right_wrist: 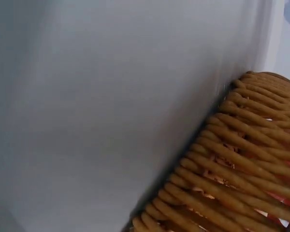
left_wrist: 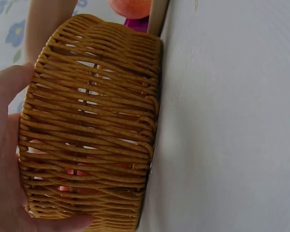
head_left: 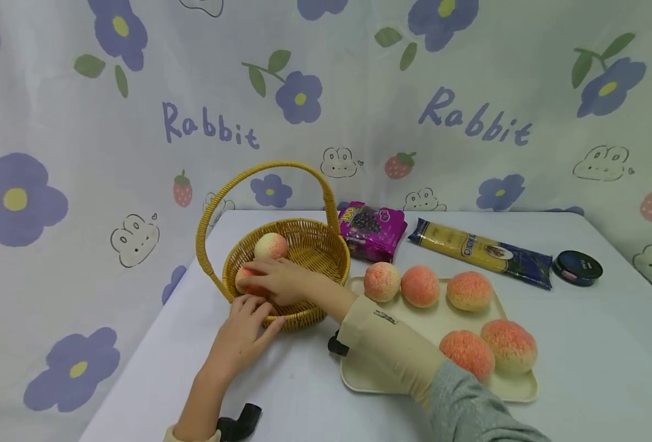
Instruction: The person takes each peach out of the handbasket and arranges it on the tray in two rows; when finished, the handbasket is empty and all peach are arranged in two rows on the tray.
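A yellow wicker basket (head_left: 309, 319) with a tall hoop handle stands at the left of the table. My right hand (head_left: 287, 282) reaches over its near rim and grips a peach (head_left: 243, 279) inside; part of the peach is hidden under the fingers. Behind it, against the far left wall, lies another pink-and-cream peach (head_left: 271, 245). With my left hand (head_left: 240, 334) I hold the basket's near left rim, thumb spread from the fingers. In the left wrist view that hand lies along the woven side. The right wrist view shows only the basket's lower wall and the tabletop.
A cream tray (head_left: 359, 374) with several peaches (head_left: 468, 291) lies right of the basket, under my right forearm. Behind stand a purple grape-print packet (head_left: 372, 230), a long yellow-and-blue packet (head_left: 481, 252) and a round dark tin (head_left: 577, 268). A printed curtain hangs behind the table.
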Demonstrator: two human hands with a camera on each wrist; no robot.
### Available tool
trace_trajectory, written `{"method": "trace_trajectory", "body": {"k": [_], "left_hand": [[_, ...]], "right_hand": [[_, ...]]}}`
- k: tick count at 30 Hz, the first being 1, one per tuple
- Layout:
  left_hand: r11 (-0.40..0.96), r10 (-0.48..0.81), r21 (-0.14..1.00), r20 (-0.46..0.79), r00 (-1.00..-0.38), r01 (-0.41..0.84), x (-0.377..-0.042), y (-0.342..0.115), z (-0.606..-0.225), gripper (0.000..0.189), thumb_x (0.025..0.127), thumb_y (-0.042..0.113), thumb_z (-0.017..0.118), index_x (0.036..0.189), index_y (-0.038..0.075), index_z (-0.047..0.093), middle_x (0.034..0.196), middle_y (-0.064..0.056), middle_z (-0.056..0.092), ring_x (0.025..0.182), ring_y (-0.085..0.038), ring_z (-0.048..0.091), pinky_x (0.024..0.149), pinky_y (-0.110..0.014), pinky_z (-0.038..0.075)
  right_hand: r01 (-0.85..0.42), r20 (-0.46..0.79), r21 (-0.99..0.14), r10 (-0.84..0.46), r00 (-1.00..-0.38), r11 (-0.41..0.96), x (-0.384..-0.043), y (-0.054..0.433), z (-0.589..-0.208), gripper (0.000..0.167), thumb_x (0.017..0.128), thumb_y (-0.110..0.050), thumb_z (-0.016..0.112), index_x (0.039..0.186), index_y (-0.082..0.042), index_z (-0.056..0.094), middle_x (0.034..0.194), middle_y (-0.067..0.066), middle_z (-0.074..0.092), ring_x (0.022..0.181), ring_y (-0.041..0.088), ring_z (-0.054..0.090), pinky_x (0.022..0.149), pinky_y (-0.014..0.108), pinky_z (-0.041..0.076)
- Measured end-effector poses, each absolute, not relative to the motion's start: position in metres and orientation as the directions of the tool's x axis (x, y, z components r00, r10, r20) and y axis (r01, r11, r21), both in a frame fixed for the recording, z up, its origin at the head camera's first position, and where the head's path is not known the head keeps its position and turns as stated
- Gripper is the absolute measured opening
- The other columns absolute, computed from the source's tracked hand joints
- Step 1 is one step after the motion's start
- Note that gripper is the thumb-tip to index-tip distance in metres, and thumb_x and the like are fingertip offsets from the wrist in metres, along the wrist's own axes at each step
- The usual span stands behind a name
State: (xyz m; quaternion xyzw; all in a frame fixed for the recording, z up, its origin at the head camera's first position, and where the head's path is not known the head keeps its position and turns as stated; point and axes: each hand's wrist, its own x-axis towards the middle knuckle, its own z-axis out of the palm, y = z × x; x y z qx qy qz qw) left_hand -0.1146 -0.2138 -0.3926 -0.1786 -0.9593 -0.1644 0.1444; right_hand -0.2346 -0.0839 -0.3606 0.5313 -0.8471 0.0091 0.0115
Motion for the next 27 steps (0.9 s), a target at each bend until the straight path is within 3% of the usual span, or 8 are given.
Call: {"method": "trace_trajectory", "body": {"k": [6,9,17,21,27], "left_hand": [[0.877,0.288,0.283,0.337,-0.896,0.388,-0.113,-0.21,-0.393,0.03,0.093,0.045,0.048,0.09,0.017,0.059,0.109,-0.004,0.053,0.115,-0.028,0.038,0.08,-0.048,0.045],[0.879,0.283,0.287,0.332,-0.9,0.382,-0.113,-0.21,-0.394,0.031,0.093,0.045,0.047,0.09,0.017,0.06,0.109,-0.005,0.054,0.115,-0.029,0.038,0.081,-0.049,0.044],[0.885,0.271,0.29,0.316,-0.909,0.364,-0.112,-0.212,-0.393,0.04,0.093,0.047,0.046,0.098,0.012,0.062,0.11,-0.007,0.053,0.116,-0.03,0.036,0.085,-0.05,0.042],[0.885,0.267,0.294,0.316,-0.91,0.362,-0.112,-0.214,-0.393,0.041,0.093,0.049,0.044,0.099,0.013,0.062,0.11,-0.007,0.053,0.116,-0.028,0.035,0.083,-0.051,0.043],[0.886,0.271,0.287,0.314,-0.91,0.363,-0.112,-0.214,-0.394,0.04,0.092,0.05,0.044,0.099,0.013,0.06,0.11,-0.007,0.052,0.116,-0.028,0.035,0.083,-0.051,0.042]], "right_hand": [[-0.869,0.075,0.108,-0.876,-0.477,0.482,-0.233,-0.076,-0.363,0.052,0.092,-0.029,0.053,0.14,-0.037,0.034,0.144,0.002,0.026,0.132,0.016,0.025,0.102,0.038,0.03],[-0.864,0.063,0.079,-0.867,-0.494,0.498,-0.232,-0.071,-0.361,0.053,0.091,-0.026,0.053,0.14,-0.036,0.034,0.145,0.003,0.026,0.131,0.016,0.027,0.1,0.038,0.034],[-0.843,0.018,0.012,-0.843,-0.538,0.538,-0.23,-0.051,-0.352,0.053,0.088,-0.02,0.057,0.136,-0.032,0.039,0.142,0.002,0.032,0.113,0.016,0.049,0.09,0.036,0.041],[-0.827,0.011,-0.045,-0.827,-0.561,0.561,-0.232,-0.039,-0.348,0.051,0.087,-0.015,0.057,0.133,-0.031,0.042,0.138,0.001,0.039,0.116,0.017,0.048,0.091,0.039,0.04],[-0.793,0.008,-0.046,-0.793,-0.609,0.608,-0.233,-0.023,-0.349,0.054,0.087,-0.012,0.056,0.135,-0.033,0.04,0.13,0.001,0.049,0.118,0.018,0.046,0.096,0.038,0.038]]}}
